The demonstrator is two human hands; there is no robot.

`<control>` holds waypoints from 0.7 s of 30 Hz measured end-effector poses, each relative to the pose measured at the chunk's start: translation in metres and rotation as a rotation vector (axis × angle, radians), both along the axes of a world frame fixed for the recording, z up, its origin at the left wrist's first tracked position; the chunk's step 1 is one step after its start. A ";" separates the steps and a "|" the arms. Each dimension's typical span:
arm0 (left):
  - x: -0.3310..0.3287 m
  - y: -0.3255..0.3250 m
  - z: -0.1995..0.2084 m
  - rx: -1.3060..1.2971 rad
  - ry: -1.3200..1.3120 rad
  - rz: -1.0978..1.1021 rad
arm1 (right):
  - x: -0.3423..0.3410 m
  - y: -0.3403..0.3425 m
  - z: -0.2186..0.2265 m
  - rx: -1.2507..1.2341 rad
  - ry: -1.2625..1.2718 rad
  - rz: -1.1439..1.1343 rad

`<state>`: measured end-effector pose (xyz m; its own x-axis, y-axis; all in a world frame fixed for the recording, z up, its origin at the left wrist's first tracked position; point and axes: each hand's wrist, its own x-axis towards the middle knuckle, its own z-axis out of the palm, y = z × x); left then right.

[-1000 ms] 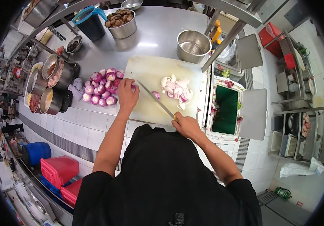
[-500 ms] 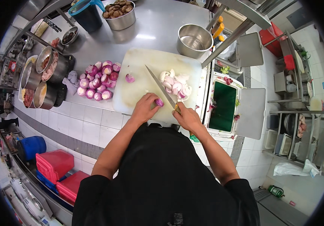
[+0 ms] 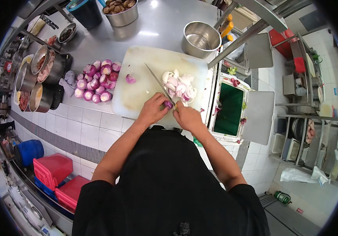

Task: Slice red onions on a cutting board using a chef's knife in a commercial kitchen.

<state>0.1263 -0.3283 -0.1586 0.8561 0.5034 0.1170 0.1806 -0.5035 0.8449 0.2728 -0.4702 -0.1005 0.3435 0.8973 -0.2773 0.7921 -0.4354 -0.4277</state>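
Observation:
My left hand [image 3: 153, 109] is closed on a purple onion piece [image 3: 169, 104] near the front edge of the white cutting board [image 3: 133, 96]. In my right hand [image 3: 187, 117] is the handle of a long kitchen knife [image 3: 156, 77], its blade slanting up and left across the board, right beside the onion piece. Cut pale onion pieces [image 3: 180, 85] lie heaped to the right of the blade. A loose purple piece [image 3: 130, 79] sits on the board's left part. Peeled red onions [image 3: 96, 82] are piled on the counter just left of the board.
An empty steel pot [image 3: 201, 39] stands behind the board's right corner. To the right is a green-lined bin [image 3: 228, 108] with onion scraps on its rim. Steel pots of food [image 3: 40, 98] stand at left; a pot of brown mushroom-like pieces [image 3: 120, 15] stands farther back.
My right hand has moved left and slightly nearer, bringing the knife close against the onion piece in my left hand. The whole view has shifted a little.

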 end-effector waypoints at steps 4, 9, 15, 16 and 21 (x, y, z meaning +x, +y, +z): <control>-0.003 0.000 0.002 0.052 0.020 0.035 | -0.008 -0.007 0.045 -0.119 0.008 0.021; 0.003 -0.001 0.000 0.036 -0.034 0.025 | -0.006 -0.001 0.003 -0.036 0.020 -0.026; 0.002 0.000 0.002 0.037 0.011 0.025 | -0.013 -0.008 0.018 -0.147 0.048 -0.020; 0.003 0.000 0.001 0.035 0.012 0.020 | -0.013 -0.004 0.004 -0.075 0.053 -0.037; -0.002 0.001 -0.002 0.052 0.010 0.044 | -0.009 0.004 0.047 -0.108 0.026 0.023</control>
